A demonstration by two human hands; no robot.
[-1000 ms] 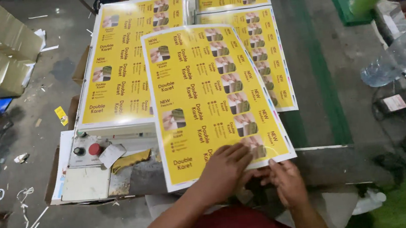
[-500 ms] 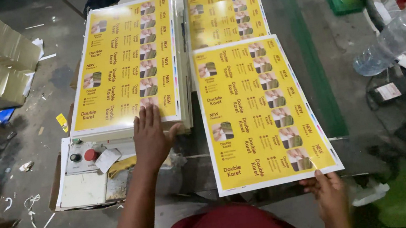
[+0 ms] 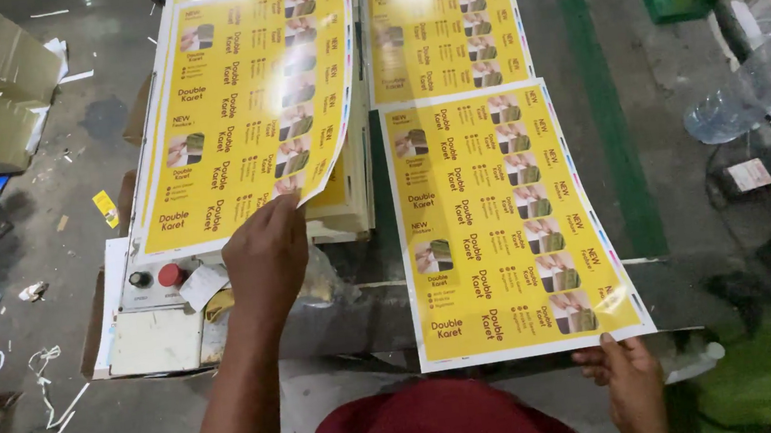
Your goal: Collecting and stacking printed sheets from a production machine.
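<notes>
Lifting the top yellow sheet (image 3: 246, 116) off the stack (image 3: 346, 202) at the bench's left, the left hand (image 3: 265, 253) pinches its near corner; curling could crease it. The right hand (image 3: 627, 377) grips another sheet (image 3: 501, 223) overhanging the near edge, where it might slide off.

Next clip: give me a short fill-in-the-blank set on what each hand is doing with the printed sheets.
1. The left hand lifts the corner of the top sheet on the ____ stack.
2. The right hand holds the near edge of a single printed sheet whose main colour is ____.
3. Below the left stack sits a control box with a black knob and a ____ button.

Missing words: left; yellow; red
</notes>
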